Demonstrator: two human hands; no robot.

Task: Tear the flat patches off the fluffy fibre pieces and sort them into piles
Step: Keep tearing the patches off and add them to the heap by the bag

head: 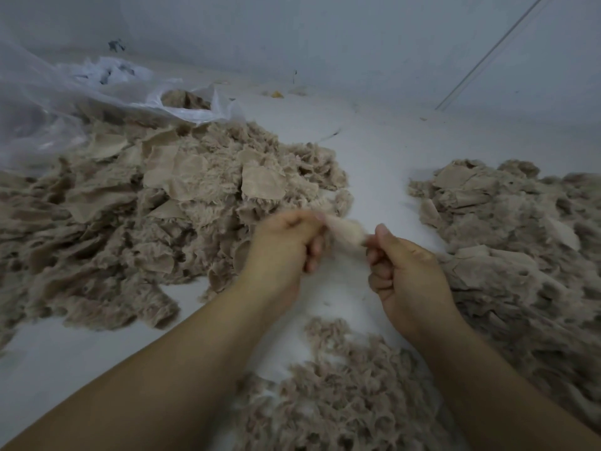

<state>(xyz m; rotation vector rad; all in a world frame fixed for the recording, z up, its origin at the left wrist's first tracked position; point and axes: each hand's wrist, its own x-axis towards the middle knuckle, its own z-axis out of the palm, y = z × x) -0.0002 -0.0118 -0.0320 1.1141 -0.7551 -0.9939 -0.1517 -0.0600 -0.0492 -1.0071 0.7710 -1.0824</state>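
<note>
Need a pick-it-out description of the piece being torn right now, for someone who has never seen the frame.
Start between the big heap on the left and the heap on the right, over the bare white floor. There the left hand and right hand pinch one pale fibre piece between them. It alone is lifted, blurred and paler than the piles.

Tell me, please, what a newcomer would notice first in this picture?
First, the two hands in the middle: the left hand and the right hand pinch a small pale fibre piece between them. Next, the big beige pile at the left, with flat patches on top, and another pile at the right.
</note>
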